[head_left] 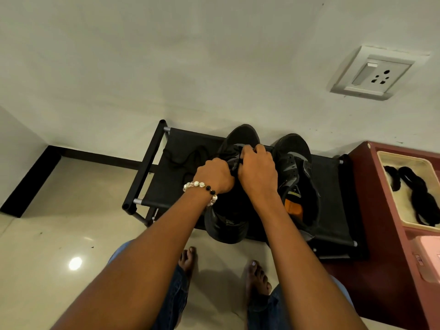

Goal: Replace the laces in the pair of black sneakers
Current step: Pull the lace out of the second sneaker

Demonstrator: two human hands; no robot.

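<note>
Both hands are right in the middle of the frame, working over the nearer-left sneaker (226, 225), which sits on the black fabric shoe rack (166, 186) with its toe pointing up toward the wall. The left hand (214, 173), beaded bracelet (202, 189) on the wrist, has its fingers curled tight, pinching what looks like a black lace (234, 166) at the shoe's throat; the right hand (257, 170) is clenched just beside it, fingers hooked over the eyelet area near the tongue. Exactly which eyelet is being worked is hidden under the knuckles. The second sneaker (295, 177) waits just right of centre, touching its partner, grey and orange trim showing, tongue open. A loose black lace (188, 158) lies on the rack fabric left of the hands. At the right edge, on a dark red cabinet (371, 198), a cream tray (402, 160) holds dark coiled bundles, possibly more laces, hard to say. To do this step well, I'd say: keep one hand steadying the upper so the shoe doesn't slide on the slack fabric, draw the lace straight along the eyelet's line rather than sideways, and keep both ends even. Black on black is the risk here, so feeling for each eyelet beats guessing.
</note>
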